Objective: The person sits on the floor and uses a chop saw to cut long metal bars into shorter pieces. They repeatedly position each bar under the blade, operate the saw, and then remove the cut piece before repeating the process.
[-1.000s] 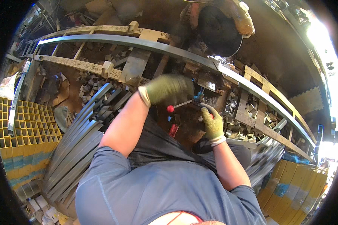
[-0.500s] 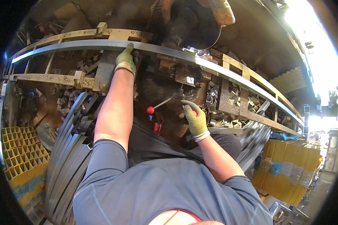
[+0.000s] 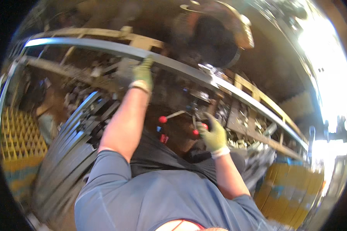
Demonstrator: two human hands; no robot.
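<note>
A long silvery metal bar (image 3: 173,66) crosses the far side of the work area from left to right. My left hand (image 3: 143,73), in a green glove, holds the bar's near edge left of the middle. My right hand (image 3: 215,135), gloved the same way, is open with its thumb and fingers apart. A red knob (image 3: 195,132) shows beside its fingertips, and I cannot tell whether they touch. Further left, another red knob (image 3: 163,119) tips a short lever. Beyond the bar stands a large dark round disc (image 3: 214,40), like a saw blade.
Pale rails (image 3: 61,67) run along the bar, with small cut pieces around them. Long dark metal lengths (image 3: 65,161) lie at my left, near stacked yellow square tubes (image 3: 21,134). A yellow wrapped bundle (image 3: 291,188) is at the right. Motion blurs much of the picture.
The whole view has shifted and blurred. My right hand's fingers have spread, and a second red knob now shows beside them. My left hand stays on the bar.
</note>
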